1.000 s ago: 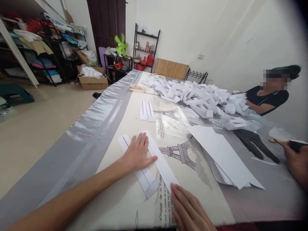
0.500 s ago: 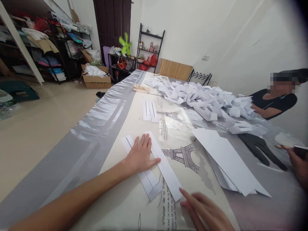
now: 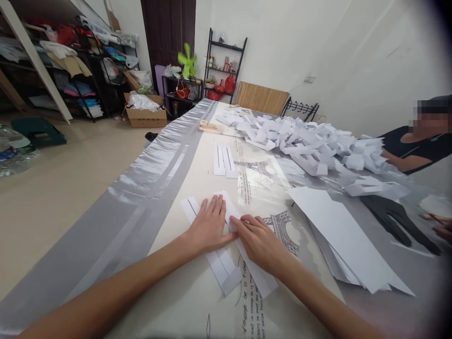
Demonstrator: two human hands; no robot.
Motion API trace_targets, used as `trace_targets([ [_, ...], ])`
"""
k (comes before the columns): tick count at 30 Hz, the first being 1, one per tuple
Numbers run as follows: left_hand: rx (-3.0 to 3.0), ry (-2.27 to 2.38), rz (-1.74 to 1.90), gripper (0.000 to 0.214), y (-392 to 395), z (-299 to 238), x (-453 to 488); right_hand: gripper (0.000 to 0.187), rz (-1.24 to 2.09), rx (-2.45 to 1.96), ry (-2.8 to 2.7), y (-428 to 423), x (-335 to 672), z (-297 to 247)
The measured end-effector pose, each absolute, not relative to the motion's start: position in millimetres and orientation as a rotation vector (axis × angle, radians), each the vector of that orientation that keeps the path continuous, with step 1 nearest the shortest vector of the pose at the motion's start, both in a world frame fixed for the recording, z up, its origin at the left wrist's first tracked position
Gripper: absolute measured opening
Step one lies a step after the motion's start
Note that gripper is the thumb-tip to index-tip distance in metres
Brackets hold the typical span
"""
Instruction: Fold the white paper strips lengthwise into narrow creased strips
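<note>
Both palms down, left hand (image 3: pixel 208 227), right hand (image 3: pixel 260 243), fingers (image 3: pixel 216 207) together atop paper strip (image 3: pixel 226 273).

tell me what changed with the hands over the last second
The right hand slid up the paper strip from its near end to beside the left hand. The left hand stayed flat on the strip; the sheet stack and folded pile did not move.

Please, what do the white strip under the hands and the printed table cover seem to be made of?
The white strip under the left hand and right hand looks like matte paper or thin card: it lies flat with crisp folded edges. The table cover looks like glossy plastic or coated cloth: bright reflections and fine wrinkles show on its grey border.
</note>
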State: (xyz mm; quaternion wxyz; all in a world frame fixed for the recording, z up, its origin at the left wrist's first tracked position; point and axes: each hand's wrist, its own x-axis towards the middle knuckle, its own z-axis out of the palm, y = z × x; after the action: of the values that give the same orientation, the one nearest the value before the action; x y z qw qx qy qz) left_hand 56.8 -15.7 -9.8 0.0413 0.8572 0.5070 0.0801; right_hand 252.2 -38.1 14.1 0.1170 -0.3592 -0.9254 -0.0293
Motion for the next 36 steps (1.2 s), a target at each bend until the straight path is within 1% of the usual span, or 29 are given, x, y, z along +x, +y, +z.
trace_targets([
  [3, 2.616, 1.549, 0.219, 0.100, -14.5, -8.1, 55.9, 0.055, -0.133, -1.027, -2.755, -61.9, 268.6, 19.0],
  [6, 2.616, 1.501, 0.185, 0.115, -12.8, -5.6, 53.7, 0.065, -0.238, -0.967, -2.815, -85.4, 286.5, 18.6],
  [8, 2.611, 1.477, 0.151, 0.121, -12.1, -3.7, 52.3, 0.068, -0.307, -0.926, -2.851, -101.5, 298.0, 17.3],
  [13, 2.623, 1.471, 0.170, 0.119, -12.4, -0.8, 50.7, 0.065, -0.477, -0.831, -2.880, -143.8, 318.9, 19.5],
  [16, 2.616, 1.473, 0.191, 0.119, -12.8, -1.4, 49.8, 0.057, -0.550, -0.801, -2.874, -163.0, 324.8, 23.5],
  [18, 2.612, 1.474, 0.214, 0.119, -12.5, -2.7, 48.9, 0.050, -0.498, -0.822, -2.858, -164.6, 324.1, 27.6],
  [20, 2.622, 1.471, 0.240, 0.118, -11.7, -4.0, 48.1, 0.043, -0.286, -0.898, -2.823, -151.7, 317.9, 32.7],
  [22, 2.635, 1.466, 0.254, 0.118, -10.7, -4.4, 47.7, 0.037, 0.019, -0.987, -2.760, -123.6, 305.6, 36.8],
  [23, 2.641, 1.467, 0.258, 0.118, -10.3, -4.2, 47.7, 0.035, 0.098, -1.037, -2.688, -105.3, 297.6, 37.4],
  [25, 2.649, 1.473, 0.267, 0.115, -9.9, -2.8, 48.3, 0.036, 0.110, -1.130, -2.579, -65.8, 279.2, 34.7],
  [29, 2.661, 1.493, 0.284, 0.105, -10.4, 0.3, 50.4, 0.033, -0.079, -1.195, -2.669, -8.6, 247.1, 16.3],
  [36, 2.670, 1.440, 0.242, 0.111, -3.5, 3.5, 40.3, 0.036, -0.137, -1.170, -2.687, -4.5, 240.2, -5.0],
])
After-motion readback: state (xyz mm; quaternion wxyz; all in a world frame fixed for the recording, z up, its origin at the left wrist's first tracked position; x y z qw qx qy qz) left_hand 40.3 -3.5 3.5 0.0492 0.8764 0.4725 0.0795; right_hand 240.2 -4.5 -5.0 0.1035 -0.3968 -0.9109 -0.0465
